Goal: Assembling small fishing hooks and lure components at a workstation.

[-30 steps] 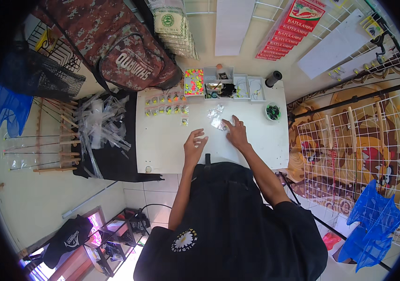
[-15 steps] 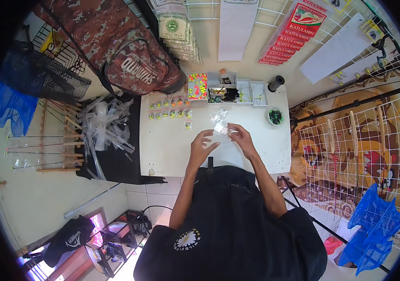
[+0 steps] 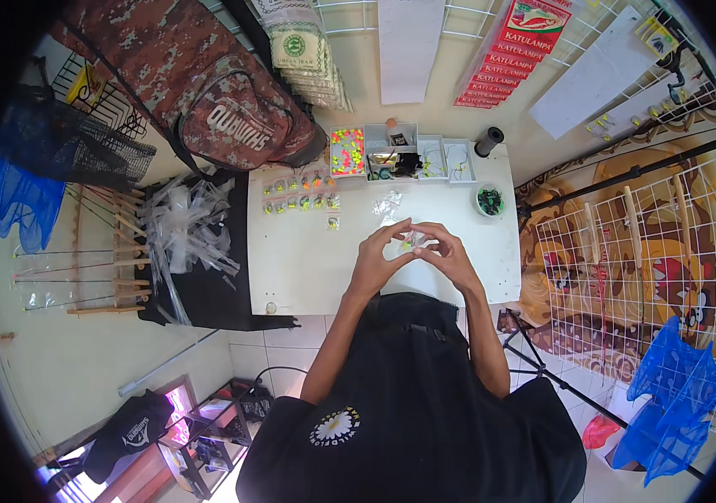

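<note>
Over the front half of the white table (image 3: 307,272), my left hand (image 3: 379,258) and my right hand (image 3: 448,256) meet at the fingertips. Between them they pinch a small clear zip bag (image 3: 409,242), with a spot of yellow-green and a reddish mark showing at it. Fingers partly cover the bag, so I cannot tell exactly what is in it. Just beyond my fingers lies a loose group of clear bags (image 3: 388,204). To the left, several small filled bags (image 3: 303,202) with bright yellow and orange pieces lie in rows.
Along the table's back stand a box of colourful beads (image 3: 347,152), white compartment trays (image 3: 432,158) and a black cylinder (image 3: 488,142). A round tub of dark green pieces (image 3: 489,201) sits at the right edge. A camouflage bag (image 3: 236,126) stands at the back left.
My left hand has moved right and joined my right hand. Both now grip the small bag, which is nearer my body than before. The view has shifted slightly.
</note>
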